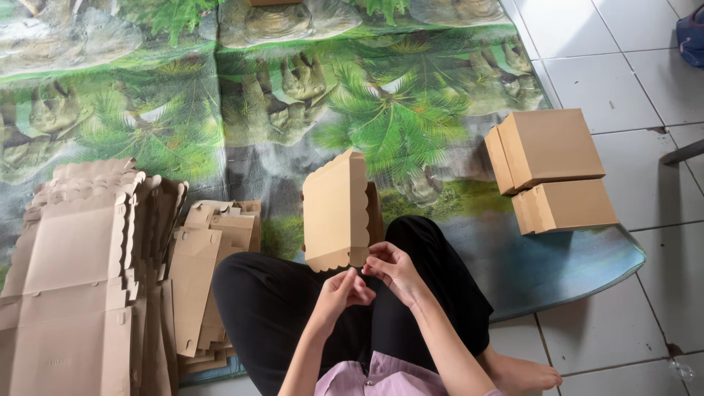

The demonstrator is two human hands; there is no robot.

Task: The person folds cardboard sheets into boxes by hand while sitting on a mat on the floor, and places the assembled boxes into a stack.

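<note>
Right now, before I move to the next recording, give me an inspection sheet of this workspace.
Surface: printed mat with palm trees, spread over a white tiled floor.
Job's things: half-folded cardboard box with scalloped edge, standing against the person's knee.
Clutter: flat box blanks stacked at left; two finished boxes at right.
Hands: left hand and right hand meet at the box's lower edge, fingers pinching a flap.
Cables: nothing seen.
Surroundings: a dark blue item at the top right corner, too cropped to identify.
</note>
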